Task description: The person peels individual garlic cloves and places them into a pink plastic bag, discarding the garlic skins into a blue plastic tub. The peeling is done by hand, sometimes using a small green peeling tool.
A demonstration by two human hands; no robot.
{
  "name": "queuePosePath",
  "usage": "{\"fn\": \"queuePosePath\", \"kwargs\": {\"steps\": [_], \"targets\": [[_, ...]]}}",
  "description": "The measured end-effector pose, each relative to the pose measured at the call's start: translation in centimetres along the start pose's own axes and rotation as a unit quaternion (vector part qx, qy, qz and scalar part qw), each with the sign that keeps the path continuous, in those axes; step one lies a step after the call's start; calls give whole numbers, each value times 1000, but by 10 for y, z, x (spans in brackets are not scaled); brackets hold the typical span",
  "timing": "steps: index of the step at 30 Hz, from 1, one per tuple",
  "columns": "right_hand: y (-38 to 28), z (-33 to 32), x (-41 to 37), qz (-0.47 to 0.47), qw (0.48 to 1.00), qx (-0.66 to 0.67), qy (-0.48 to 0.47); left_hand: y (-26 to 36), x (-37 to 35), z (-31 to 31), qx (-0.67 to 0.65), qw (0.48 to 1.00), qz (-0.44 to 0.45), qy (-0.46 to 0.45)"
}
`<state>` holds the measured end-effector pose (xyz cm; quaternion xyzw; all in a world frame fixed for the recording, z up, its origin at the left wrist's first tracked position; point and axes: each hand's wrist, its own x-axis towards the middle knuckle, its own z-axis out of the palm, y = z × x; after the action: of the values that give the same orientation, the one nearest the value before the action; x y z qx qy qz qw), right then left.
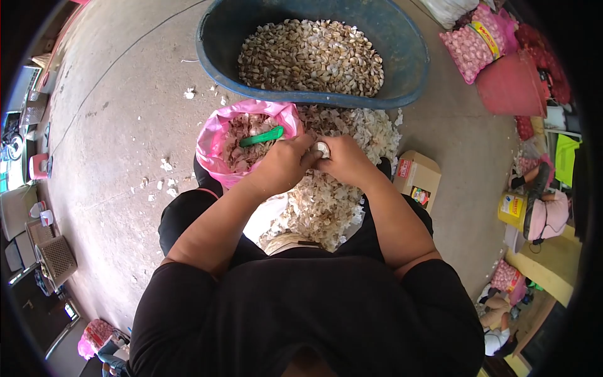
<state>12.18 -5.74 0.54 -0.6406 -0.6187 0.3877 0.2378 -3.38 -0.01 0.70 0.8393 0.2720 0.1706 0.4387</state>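
Observation:
My left hand [284, 164] and my right hand [344, 162] meet in front of me, fingers closed around a whitish garlic bulb [322, 149]. Part of the bulb shows between the thumbs; the rest is hidden by fingers. Close beside my left hand stands a pink plastic bag [208, 151], open at the top, with garlic and papery skins inside. Across its contents lies a green, handle-like object [262, 136], whose kind I cannot make out. Loose garlic skins [326, 201] are heaped below my hands and between my legs.
Ahead sits a large blue-grey tub [408, 63] holding many garlic cloves [311, 56]. A cardboard box [427, 173] stands to the right. Farther right are a red tub [512, 85], a pink net sack of garlic [468, 53] and a seated person [549, 213].

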Motion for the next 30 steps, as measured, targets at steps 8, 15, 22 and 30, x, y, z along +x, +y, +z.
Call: {"fn": "queuePosePath", "kwargs": {"steps": [8,15,22,30], "targets": [[-1,-15,-6,4,989,79,-125,-3,2,-4,-137,984,-65,-88],[4,-4,-11,7,933,348,-90,14,1,-3,-347,931,-115,-21],[3,4,-10,35,961,274,-17,11,-1,-1,15,997,-21,69],[7,-4,-12,78,989,41,-120,-3,-4,20,-72,995,-58,-42]]}}
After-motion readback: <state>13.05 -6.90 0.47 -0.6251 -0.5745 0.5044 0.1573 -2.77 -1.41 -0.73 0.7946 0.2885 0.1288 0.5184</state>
